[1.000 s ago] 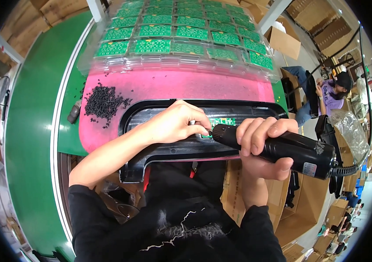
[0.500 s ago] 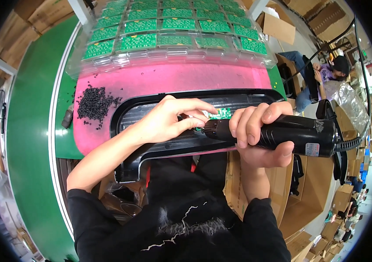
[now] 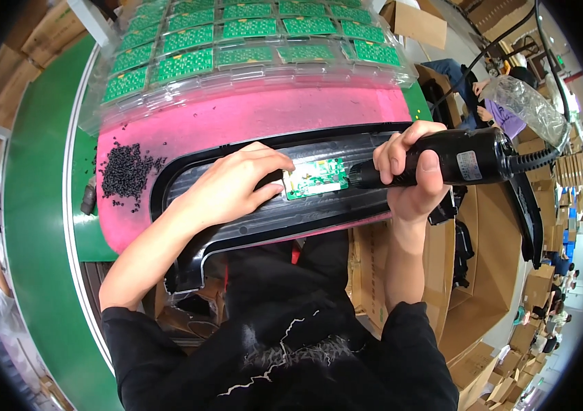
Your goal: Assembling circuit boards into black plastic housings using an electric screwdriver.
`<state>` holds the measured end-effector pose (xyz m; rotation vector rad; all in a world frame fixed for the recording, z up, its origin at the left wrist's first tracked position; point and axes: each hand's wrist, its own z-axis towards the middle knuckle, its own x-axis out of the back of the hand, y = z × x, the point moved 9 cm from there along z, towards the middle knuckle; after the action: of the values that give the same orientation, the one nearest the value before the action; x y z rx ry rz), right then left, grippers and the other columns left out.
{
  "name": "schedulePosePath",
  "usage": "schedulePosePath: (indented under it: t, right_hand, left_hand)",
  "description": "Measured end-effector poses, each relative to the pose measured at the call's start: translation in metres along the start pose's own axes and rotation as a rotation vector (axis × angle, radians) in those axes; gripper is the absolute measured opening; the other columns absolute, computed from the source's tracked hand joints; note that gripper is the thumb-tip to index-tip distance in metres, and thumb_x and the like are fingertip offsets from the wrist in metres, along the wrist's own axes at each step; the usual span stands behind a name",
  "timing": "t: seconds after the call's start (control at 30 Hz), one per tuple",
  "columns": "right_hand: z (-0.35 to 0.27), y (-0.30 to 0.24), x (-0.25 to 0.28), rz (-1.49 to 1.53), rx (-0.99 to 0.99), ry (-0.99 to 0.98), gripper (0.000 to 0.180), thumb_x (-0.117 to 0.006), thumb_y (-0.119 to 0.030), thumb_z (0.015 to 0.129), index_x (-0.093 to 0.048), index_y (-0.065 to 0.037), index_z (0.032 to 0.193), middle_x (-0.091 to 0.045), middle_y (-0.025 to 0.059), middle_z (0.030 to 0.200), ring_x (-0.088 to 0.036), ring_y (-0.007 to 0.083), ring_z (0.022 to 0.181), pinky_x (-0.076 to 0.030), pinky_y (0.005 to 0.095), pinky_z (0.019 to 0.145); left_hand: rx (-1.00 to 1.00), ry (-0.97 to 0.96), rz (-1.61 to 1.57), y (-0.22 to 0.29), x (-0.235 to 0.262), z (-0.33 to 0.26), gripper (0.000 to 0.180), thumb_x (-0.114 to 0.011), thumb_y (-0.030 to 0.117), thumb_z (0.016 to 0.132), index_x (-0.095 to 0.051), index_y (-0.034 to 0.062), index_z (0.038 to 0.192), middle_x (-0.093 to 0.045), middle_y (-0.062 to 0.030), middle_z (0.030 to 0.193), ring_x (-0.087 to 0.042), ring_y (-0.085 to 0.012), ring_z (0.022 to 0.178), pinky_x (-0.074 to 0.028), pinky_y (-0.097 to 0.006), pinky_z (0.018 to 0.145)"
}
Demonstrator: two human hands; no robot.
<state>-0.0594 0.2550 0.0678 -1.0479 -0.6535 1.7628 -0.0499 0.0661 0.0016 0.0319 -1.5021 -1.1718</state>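
A green circuit board [image 3: 317,179] lies inside a long black plastic housing [image 3: 250,225], which has a raised rim and a bent left end. My left hand [image 3: 240,183] reaches over the housing, its curved thumb and forefinger at the board's left edge, gripping it there. In my right hand [image 3: 411,164] is a black electric screwdriver [image 3: 466,157], held nearly level with its nose pointing left. That nose is at the board's right edge; the bit's tip is too small to make out.
Clear plastic trays [image 3: 250,75] of green boards stand behind the pink mat [image 3: 250,113]. A heap of small black screws [image 3: 127,170] lies on the mat's left. The driver's cord [image 3: 535,161] runs off right, above an open cardboard box [image 3: 487,294]. Other people sit farther off.
The screwdriver has moved right and slightly up, off the spot by my left fingers, uncovering the board. My left hand has shifted a little left. The whole view has swung slightly.
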Motion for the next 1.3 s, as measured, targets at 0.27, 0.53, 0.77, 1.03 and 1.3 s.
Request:
schedulePosePath:
  t: [0.27,0.53,0.77,1.03,1.3]
  right_hand:
    - [0.003,0.015,-0.009,-0.135,-0.062,-0.121,0.035,-0.065,-0.033,0.085,-0.049,-0.003,0.093,-0.044,0.0030,0.060,-0.039,0.0114,0.047,-0.035,0.0261,0.045]
    - [0.002,0.018,-0.014,-0.138,-0.070,-0.082,0.043,-0.072,-0.037,0.084,-0.053,-0.001,0.098,-0.048,0.0036,0.063,-0.044,0.0124,0.049,-0.036,0.0257,0.046]
    - [0.027,0.033,0.049,0.411,-0.407,0.415,0.016,-0.063,-0.019,0.092,-0.056,-0.006,0.089,-0.052,0.0018,0.074,-0.053,0.0127,0.064,-0.047,0.0312,0.063]
    - [0.023,0.019,0.056,0.334,-0.488,0.355,0.023,-0.060,-0.008,0.092,-0.056,0.000,0.113,-0.057,0.0085,0.109,-0.059,0.0200,0.099,-0.053,0.0509,0.090]
    - [0.033,-0.082,0.197,-0.145,-0.076,0.553,0.034,-0.063,-0.009,0.088,-0.052,-0.005,0.120,-0.056,0.0018,0.099,-0.056,0.0113,0.088,-0.048,0.0325,0.077]
  left_hand:
    - [0.000,-0.018,0.005,0.000,-0.001,0.003,0.027,-0.068,0.009,0.083,-0.064,-0.0010,0.108,-0.065,-0.0133,0.115,-0.060,-0.0313,0.110,-0.048,-0.040,0.096]
    - [-0.117,0.275,0.006,0.037,0.057,-0.003,0.020,-0.065,0.004,0.084,-0.066,-0.0004,0.104,-0.067,-0.0132,0.109,-0.064,-0.0297,0.103,-0.051,-0.038,0.088]
    - [0.301,0.763,-0.028,0.030,0.139,-0.098,0.013,-0.060,-0.002,0.088,-0.063,-0.0009,0.101,-0.063,-0.0057,0.089,-0.060,-0.0119,0.078,-0.048,-0.022,0.065]
    - [0.987,-0.090,-0.600,-0.031,-0.007,-0.218,0.043,-0.051,0.036,0.100,-0.059,-0.0055,0.096,-0.068,-0.0105,0.070,-0.069,-0.0199,0.057,-0.052,-0.026,0.044]
    - [0.692,0.674,-1.491,-0.037,-0.092,-0.217,0.074,-0.053,0.049,0.076,-0.054,-0.0091,0.121,-0.068,-0.0265,0.095,-0.067,-0.0350,0.073,-0.055,-0.037,0.064]
